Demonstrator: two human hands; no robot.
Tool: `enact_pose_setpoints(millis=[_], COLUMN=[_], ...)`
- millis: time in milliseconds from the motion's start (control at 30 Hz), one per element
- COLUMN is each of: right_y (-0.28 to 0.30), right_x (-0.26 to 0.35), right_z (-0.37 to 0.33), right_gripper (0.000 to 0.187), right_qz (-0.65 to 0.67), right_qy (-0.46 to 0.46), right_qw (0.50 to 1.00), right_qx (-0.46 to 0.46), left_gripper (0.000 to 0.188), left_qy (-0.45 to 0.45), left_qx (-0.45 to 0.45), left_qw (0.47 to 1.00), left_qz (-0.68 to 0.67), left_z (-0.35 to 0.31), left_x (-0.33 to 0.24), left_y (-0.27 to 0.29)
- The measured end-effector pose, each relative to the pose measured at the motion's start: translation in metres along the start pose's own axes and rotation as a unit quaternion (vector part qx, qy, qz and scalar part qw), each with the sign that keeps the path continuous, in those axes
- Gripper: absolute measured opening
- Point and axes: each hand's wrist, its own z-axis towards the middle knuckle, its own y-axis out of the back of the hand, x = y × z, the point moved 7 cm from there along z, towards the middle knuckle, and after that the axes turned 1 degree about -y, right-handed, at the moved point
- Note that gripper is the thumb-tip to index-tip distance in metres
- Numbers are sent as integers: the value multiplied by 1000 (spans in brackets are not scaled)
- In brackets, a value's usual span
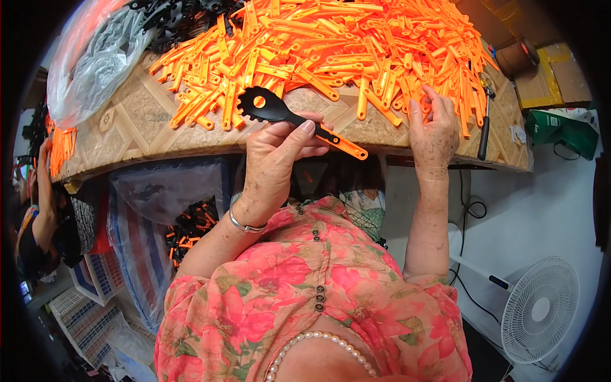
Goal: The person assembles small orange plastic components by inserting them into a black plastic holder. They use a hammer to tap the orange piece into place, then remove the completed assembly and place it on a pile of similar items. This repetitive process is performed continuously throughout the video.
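Observation:
My left hand is closed around a black pasta server with a toothed head and a round hole, through which orange shows. An orange handle piece lies along the server's black shaft and sticks out past my fingers to the right. My right hand hovers at the table's front edge by a big heap of orange handle pieces. Its thumb and forefinger are apart, with nothing visible between them; the other fingers are partly curled.
Black heads and a clear plastic bag lie at the far left. A black-handled hammer rests on the table's right. Below the left edge stands a striped sack of black-and-orange utensils. A white fan is at right; another person's arm is at left.

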Motion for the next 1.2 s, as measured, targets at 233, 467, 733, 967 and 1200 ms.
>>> enact_pose_setpoints(millis=[233,467,733,967,1200], right_y=[-10,-29,-54,-33,-65], right_x=[47,70,64,87,151], right_z=[15,33,50,39,-5], right_gripper=[30,29,20,41,46], right_qz=[52,17,-23,57,38], right_qy=[132,183,173,218,397], right_qw=[990,983,983,974,903], right_qx=[-21,-18,57,-21,158], left_gripper=[22,22,21,11,17], left_qy=[0,2,-51,-264,-231], left_qx=[-3,-5,-21,-113,-113], left_qw=[1000,1000,997,918,914], left_qz=[10,5,50,272,312], left_z=[-1,-5,-16,-32,14], left_x=[1,-3,-19,-62,-54], left_y=[-2,2,15,35,77])
